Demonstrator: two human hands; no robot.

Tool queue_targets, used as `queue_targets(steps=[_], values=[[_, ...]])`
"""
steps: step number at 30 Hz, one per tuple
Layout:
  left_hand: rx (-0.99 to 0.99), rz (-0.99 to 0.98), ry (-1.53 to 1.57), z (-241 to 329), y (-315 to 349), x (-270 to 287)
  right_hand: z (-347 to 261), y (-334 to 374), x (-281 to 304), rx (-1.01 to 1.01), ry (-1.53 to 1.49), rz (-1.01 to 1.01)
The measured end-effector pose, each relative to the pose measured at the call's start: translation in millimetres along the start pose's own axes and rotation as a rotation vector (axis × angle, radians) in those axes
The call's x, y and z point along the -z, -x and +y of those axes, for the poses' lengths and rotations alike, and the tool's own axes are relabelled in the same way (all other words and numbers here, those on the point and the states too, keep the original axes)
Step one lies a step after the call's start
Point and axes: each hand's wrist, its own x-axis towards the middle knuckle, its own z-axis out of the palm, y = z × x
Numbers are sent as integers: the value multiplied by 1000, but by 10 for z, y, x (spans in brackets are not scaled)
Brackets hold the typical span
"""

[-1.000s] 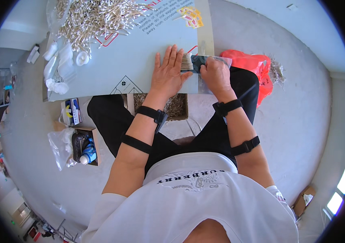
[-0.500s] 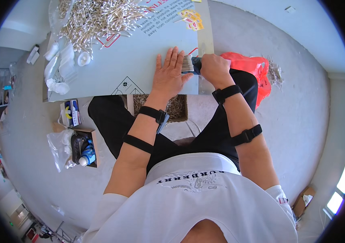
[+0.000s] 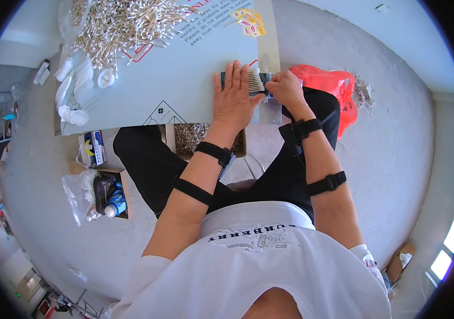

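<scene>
My left hand [image 3: 232, 101] lies flat on the board-topped table [image 3: 179, 80], fingers stretched out. Under it is a dark flat packet [image 3: 223, 80], whose left end shows beyond the fingers. A neat row of cotton swabs [image 3: 256, 81] lies on the packet, right beside my left fingers. At the packet's right end, my right hand [image 3: 287, 89] has its fingers pinched together on the edge. Farther off to the left spreads a big heap of loose cotton swabs [image 3: 126, 32]. Several yellow stickers [image 3: 250, 22] lie at the far right of the board.
White wrapped rolls [image 3: 83, 82] sit at the board's left edge. Below the near edge stands a box of cotton swabs [image 3: 190, 139] between my legs. A red plastic bag [image 3: 323, 80] is on the right. A carton of bottles [image 3: 123, 194] stands on the floor at left.
My left hand has shifted right and slightly forward over the packet. The right hand has gone from a fist around the packet's end to a fingertip pinch. More of the packet shows at left.
</scene>
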Motion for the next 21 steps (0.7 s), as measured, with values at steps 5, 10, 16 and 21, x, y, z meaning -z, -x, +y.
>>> queue_targets(steps=[5,10,16,21], values=[[-29,-32,12,100,61,-25,57,24,-16,25,-48,49],[-63,-70,3,80,81,1,66,51,-9,74,-86,63],[-165,-82,13,47,42,30,22,47,2,73,-14,26],[-219,-46,1,153,-69,-68,13,43,-65,69,92,48]])
